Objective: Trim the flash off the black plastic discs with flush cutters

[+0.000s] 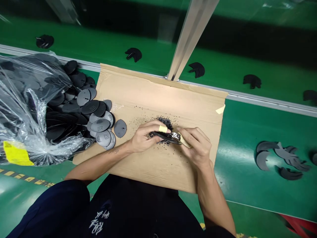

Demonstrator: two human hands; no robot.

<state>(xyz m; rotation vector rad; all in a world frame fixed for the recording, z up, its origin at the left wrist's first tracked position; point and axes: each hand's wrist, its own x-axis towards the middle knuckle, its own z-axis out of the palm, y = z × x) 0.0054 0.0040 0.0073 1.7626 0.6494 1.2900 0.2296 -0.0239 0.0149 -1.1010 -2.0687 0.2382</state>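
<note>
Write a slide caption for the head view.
Left hand with dark piece, right hand with metal-headed tool, over black bits on cardboard.

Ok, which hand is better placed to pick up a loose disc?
Likely the left hand: the nearest loose disc lies on that side, though that hand holds a black piece. The right hand, gripping a tool, is farther.

White script (97, 226) on dark shirt (141, 208), marks (100, 129) on grey discs (99, 123) — none readable.
</note>
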